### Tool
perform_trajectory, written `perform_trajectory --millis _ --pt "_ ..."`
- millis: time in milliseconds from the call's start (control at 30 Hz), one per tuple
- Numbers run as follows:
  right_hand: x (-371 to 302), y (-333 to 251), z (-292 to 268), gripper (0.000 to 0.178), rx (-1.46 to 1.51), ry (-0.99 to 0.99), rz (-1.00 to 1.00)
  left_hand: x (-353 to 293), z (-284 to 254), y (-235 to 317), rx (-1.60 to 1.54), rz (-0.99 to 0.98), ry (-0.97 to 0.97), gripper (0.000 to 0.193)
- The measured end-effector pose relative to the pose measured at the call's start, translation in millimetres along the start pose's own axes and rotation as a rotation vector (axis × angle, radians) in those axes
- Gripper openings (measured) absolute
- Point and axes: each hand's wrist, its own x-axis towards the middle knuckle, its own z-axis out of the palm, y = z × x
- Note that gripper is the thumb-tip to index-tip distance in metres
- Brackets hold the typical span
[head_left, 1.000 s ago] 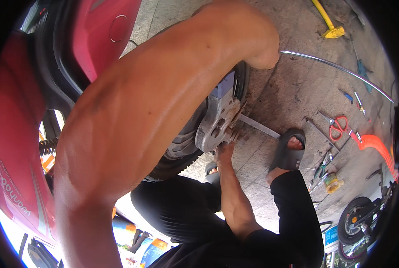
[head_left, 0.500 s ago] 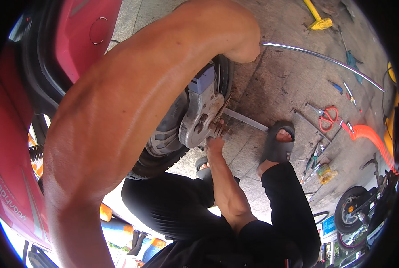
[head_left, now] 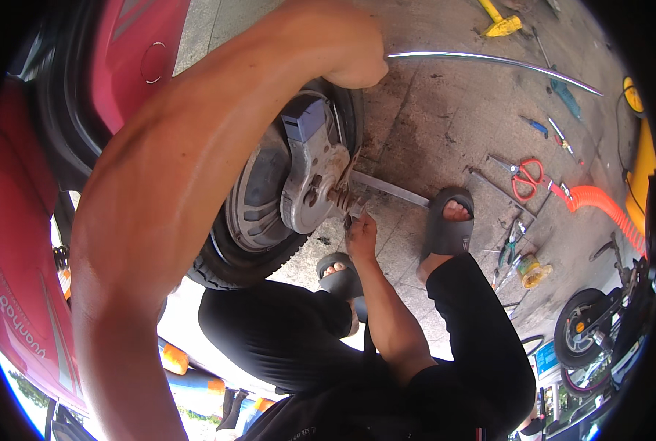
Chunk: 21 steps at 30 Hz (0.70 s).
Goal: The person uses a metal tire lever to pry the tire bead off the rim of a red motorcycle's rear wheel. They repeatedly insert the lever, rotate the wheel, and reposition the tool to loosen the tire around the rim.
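My left hand point(head_left: 357, 55), at the end of a bare arm that crosses the left of the view, is closed on a long, shiny metal bar point(head_left: 489, 57). The bar runs off to the right, above the floor. Below that arm stands a wheel with a black tyre point(head_left: 229, 273) and a grey metal arm plate point(head_left: 304, 209) on its side. A threaded axle point(head_left: 337, 196) with nuts or washers sticks out of the plate. My right hand point(head_left: 361, 235) is closed in a pinch at the axle's outer tip, on a small metal piece whose kind is unclear.
A flat metal bar point(head_left: 390, 189) lies between the wheel and my sandal point(head_left: 448, 220). On the floor at right are a yellow hammer point(head_left: 502, 26), red-handled scissors point(head_left: 526, 180), pliers point(head_left: 508, 252) and an orange coiled hose point(head_left: 607, 202). Red vehicle bodywork point(head_left: 19, 242) fills the left.
My right hand has moved outward along the axle to its tip. The long bar's far end has swung up in the view. The whole view has shifted slightly, showing more of the wheel.
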Motion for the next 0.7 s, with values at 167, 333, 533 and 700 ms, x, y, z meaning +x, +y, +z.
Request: perform_trajectory --millis 167,333,533,700 --pt "2.0 11.1 -18.5 0.041 -0.445 0.119 -0.07 -1.6 2.9 4.0 0.016 -0.047 0.024 0.046" --pt "12.3 -10.2 -41.2 0.031 -0.841 0.011 -0.268 3.9 11.0 6.4 0.179 -0.022 0.041 0.043" --pt "23.2 -59.1 -44.8 0.034 -1.264 -0.095 -0.381 11.2 19.4 5.6 0.15 -0.085 0.051 0.042" --pt "53.1 -210.5 -7.4 0.043 -1.949 -0.958 0.136 13.2 22.6 4.6 0.115 -0.105 0.065 0.044"
